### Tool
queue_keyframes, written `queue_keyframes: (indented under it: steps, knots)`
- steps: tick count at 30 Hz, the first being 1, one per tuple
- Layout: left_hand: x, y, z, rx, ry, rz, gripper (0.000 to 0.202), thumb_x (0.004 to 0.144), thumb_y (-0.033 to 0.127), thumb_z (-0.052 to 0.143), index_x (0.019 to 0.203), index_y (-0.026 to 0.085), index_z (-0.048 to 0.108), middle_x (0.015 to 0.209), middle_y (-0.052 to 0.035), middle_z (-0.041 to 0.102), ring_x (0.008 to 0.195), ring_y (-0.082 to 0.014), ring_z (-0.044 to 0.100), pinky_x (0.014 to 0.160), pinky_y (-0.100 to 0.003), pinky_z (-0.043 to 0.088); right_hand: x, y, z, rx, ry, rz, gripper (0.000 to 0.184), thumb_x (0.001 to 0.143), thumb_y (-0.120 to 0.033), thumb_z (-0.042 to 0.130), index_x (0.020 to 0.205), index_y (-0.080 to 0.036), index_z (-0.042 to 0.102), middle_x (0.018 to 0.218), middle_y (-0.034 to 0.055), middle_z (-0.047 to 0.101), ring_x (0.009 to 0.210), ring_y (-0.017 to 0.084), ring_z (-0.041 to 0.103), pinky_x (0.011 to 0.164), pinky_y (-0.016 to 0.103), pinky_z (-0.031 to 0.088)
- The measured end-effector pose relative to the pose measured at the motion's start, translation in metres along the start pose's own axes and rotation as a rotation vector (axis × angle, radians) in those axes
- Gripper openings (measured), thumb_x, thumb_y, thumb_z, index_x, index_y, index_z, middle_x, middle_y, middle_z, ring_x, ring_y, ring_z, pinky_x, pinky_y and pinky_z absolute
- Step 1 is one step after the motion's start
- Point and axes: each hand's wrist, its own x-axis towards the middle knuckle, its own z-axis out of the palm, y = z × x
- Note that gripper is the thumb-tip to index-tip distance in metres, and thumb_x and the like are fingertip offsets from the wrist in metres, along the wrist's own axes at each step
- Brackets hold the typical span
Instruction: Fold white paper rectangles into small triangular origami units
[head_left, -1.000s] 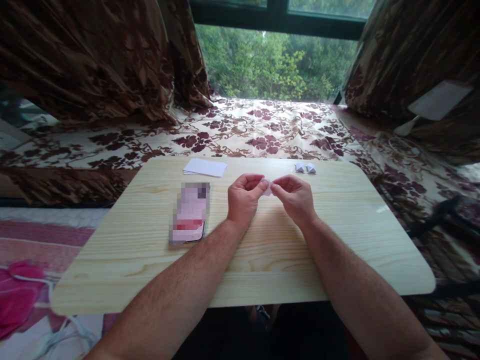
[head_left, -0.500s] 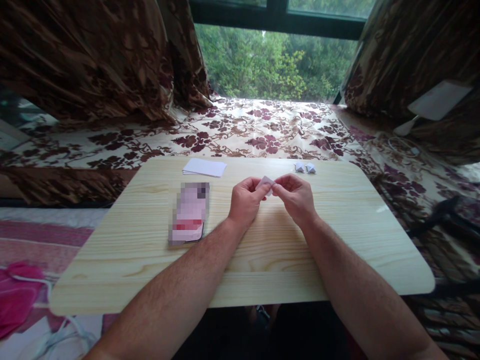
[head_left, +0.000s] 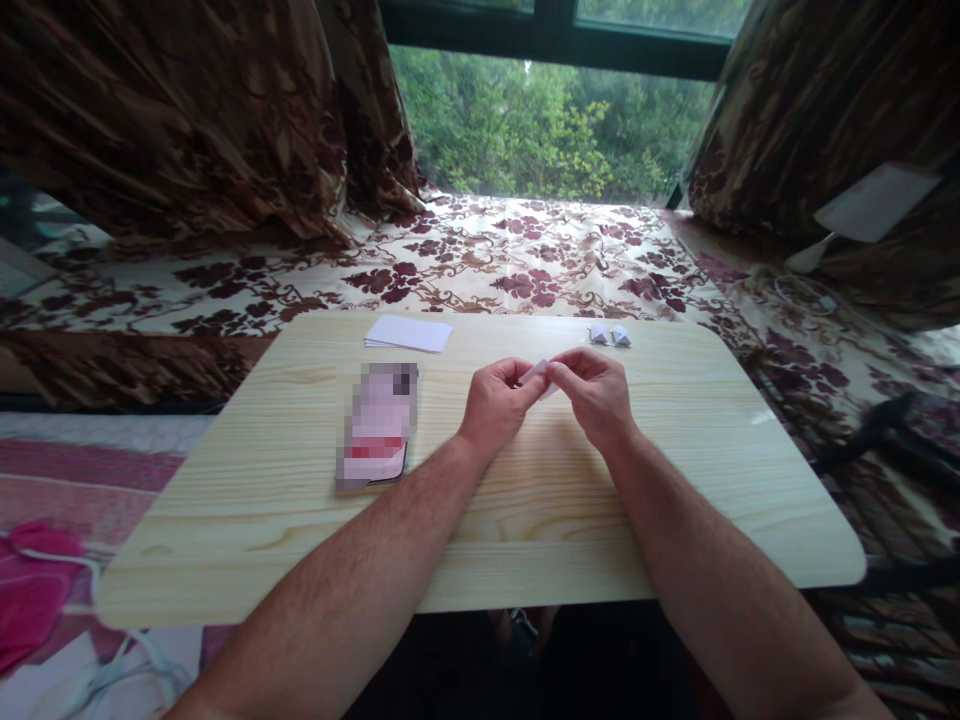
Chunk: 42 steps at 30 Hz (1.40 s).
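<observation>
Between my two hands is a small folded piece of white paper, held above the far half of the wooden table. My left hand pinches it from the left with the thumb on top. From the right, my right hand grips its edge between thumb and fingers. The fingers cover most of the paper, so its full shape is hidden. Just beyond my right hand stand two small folded white paper pieces, side by side with pointed tops.
A stack of white paper strips lies at the table's far left. A pink phone, partly pixelated, lies left of my left hand. Behind the table spreads a floral cloth below a window. A white lamp stands at the right.
The folded paper has turned in my fingers and shows as a narrower shape. My left hand has shifted slightly to the right. Everything else on the table stays in place.
</observation>
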Motion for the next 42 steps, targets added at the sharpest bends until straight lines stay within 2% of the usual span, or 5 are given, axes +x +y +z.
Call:
queue_keyframes:
  steps: [10, 23, 28, 34, 42]
  knots:
    - [-0.0022, 0.0038, 0.0000, -0.007, -0.050, -0.065, 0.036, 0.072, 0.047, 0.078, 0.071, 0.013, 0.068, 0.060, 0.0006, 0.057, 0.055, -0.0091, 0.046, 0.051, -0.023, 0.032, -0.0014, -0.0019, -0.0006, -0.005, -0.010, 0.063, 0.009, 0.074, -0.026, 0.072, 0.073, -0.017, 0.071, 0.067, 0.0003, 0.069, 0.060, 0.014, 0.061, 0.059, 0.026, 0.048]
    - [-0.0025, 0.0028, 0.0021, 0.035, 0.025, -0.020, 0.035, 0.078, 0.047, 0.071, 0.068, 0.014, 0.065, 0.061, 0.0003, 0.058, 0.056, -0.0103, 0.048, 0.053, -0.024, 0.034, -0.0006, -0.0046, 0.0010, 0.038, 0.002, 0.084, 0.018, 0.072, -0.033, 0.075, 0.072, -0.017, 0.068, 0.067, 0.0007, 0.066, 0.061, 0.013, 0.056, 0.060, 0.027, 0.045]
    - [-0.0038, 0.0062, 0.0020, 0.100, 0.012, -0.027, 0.031, 0.079, 0.042, 0.070, 0.066, 0.015, 0.063, 0.057, 0.0016, 0.056, 0.054, -0.0099, 0.047, 0.052, -0.024, 0.033, 0.0000, -0.0033, 0.0000, 0.056, 0.010, 0.090, 0.016, 0.073, -0.032, 0.076, 0.072, -0.017, 0.069, 0.066, 0.0000, 0.065, 0.060, 0.013, 0.056, 0.060, 0.027, 0.045]
    - [-0.0023, 0.0029, 0.0010, 0.093, 0.081, 0.009, 0.033, 0.079, 0.038, 0.070, 0.059, 0.016, 0.055, 0.056, 0.0023, 0.055, 0.055, -0.0098, 0.046, 0.054, -0.025, 0.035, 0.0010, 0.0033, -0.0025, -0.006, 0.000, 0.056, 0.016, 0.076, -0.031, 0.074, 0.074, -0.017, 0.069, 0.066, -0.0001, 0.064, 0.060, 0.012, 0.054, 0.058, 0.026, 0.043]
    - [0.0006, -0.0031, -0.0005, 0.008, 0.097, 0.022, 0.027, 0.079, 0.040, 0.070, 0.071, 0.015, 0.065, 0.063, 0.0001, 0.061, 0.057, -0.0112, 0.051, 0.055, -0.025, 0.040, 0.0017, 0.0037, -0.0023, -0.059, -0.027, 0.059, 0.015, 0.077, -0.030, 0.072, 0.075, -0.017, 0.067, 0.067, -0.0005, 0.063, 0.060, 0.012, 0.055, 0.060, 0.027, 0.045]
